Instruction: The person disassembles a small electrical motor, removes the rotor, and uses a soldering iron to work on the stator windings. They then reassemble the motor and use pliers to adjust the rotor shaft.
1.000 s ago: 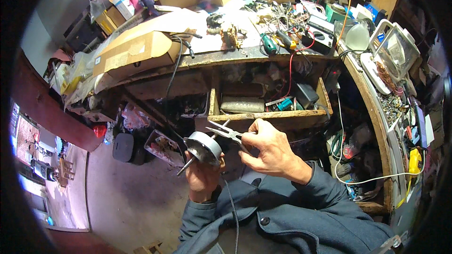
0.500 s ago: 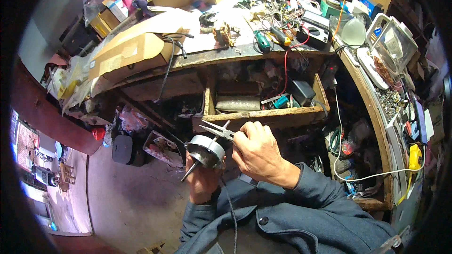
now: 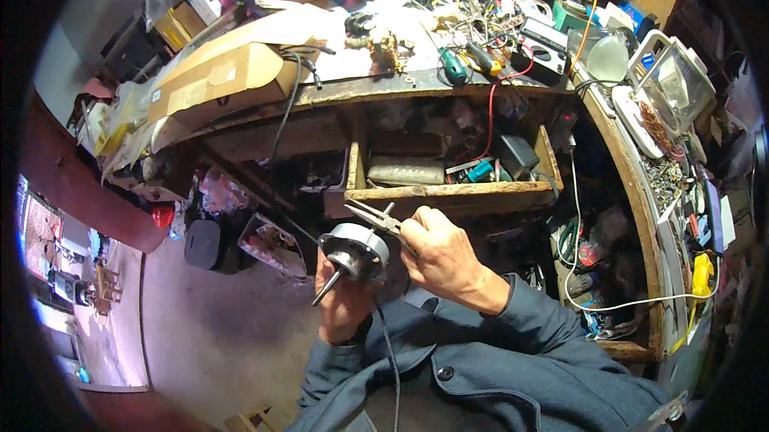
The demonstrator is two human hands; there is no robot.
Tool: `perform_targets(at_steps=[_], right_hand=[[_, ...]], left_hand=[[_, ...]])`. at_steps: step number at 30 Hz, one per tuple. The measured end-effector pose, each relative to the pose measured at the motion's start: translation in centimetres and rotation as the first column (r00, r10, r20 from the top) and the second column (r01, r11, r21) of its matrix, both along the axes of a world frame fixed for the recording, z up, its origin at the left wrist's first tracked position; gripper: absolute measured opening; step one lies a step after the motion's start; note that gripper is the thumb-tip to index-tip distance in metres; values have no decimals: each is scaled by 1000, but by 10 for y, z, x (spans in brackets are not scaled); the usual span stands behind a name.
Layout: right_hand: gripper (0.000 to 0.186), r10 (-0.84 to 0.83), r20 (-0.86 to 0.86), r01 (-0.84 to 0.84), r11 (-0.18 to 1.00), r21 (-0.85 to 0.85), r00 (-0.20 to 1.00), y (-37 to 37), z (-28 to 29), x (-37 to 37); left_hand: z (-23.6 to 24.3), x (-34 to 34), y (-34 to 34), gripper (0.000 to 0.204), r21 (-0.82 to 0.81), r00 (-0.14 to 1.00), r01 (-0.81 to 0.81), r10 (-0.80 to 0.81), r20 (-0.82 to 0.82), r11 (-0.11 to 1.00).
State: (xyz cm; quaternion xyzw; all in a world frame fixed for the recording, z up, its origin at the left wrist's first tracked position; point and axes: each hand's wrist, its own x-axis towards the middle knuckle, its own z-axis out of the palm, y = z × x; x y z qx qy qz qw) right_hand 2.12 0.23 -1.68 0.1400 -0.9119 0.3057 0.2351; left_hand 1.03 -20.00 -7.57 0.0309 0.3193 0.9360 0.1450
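A grey round motor (image 3: pixel 358 241) with a slanting shaft (image 3: pixel 328 286) sits near the frame's centre, cupped from below by the left hand (image 3: pixel 338 313), its forearm upright. The right hand (image 3: pixel 446 249), closed around pliers (image 3: pixel 375 217), reaches in from the lower right, wrist bent leftward; the jaws lie at the shaft's upper end, their grip unclear. Above, an open wooden drawer (image 3: pixel 456 190) juts under the cluttered counter (image 3: pixel 384 92); bare floor (image 3: pixel 216 328) spreads lower left.
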Motion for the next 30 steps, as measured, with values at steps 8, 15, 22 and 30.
perform_targets(at_steps=[8, 15, 22, 30], right_hand=[[14, 91, 69, -69, 960, -272, 993, -3, -5, -2], [13, 134, 79, -104, 947, -303, 988, 19, 21, -10], [29, 206, 270, -96, 923, -371, 940, 18, 19, -1], [34, 331, 423, -50, 833, -552, 843, 24, 17, -2]], left_hand=[[11, -1, 14, 59, -51, 996, -93, 92, -12, 994], [-7, 0, -4, 69, 212, 961, -104, 43, 273, 972], [3, -4, -13, 72, 17, 989, -74, 71, 134, 997], [-13, -5, -14, 66, -56, 994, -108, 106, -40, 993]])
